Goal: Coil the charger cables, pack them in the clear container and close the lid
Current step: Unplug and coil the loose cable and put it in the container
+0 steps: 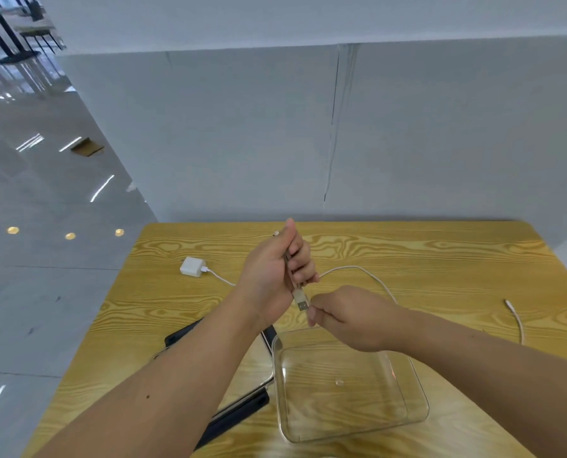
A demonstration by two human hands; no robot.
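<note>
My left hand [277, 269] is raised over the middle of the table, fingers wrapped around a bundled cable whose USB plug [301, 300] sticks out below the fist. My right hand [348, 317] pinches at that plug's tip, just above the clear container [417, 421], which sits open and holds nothing. A white charger brick [192, 266] lies to the left with its white cable [371, 276] running behind my hands and curving right. Another white cable end [515, 317] lies at the right. The black-rimmed lid [242, 413] rests left of the container, partly under my left arm.
The wooden table [440, 256] stands against a pale partition wall. Shiny grey floor lies off the table's left edge, with chairs far off at the top left.
</note>
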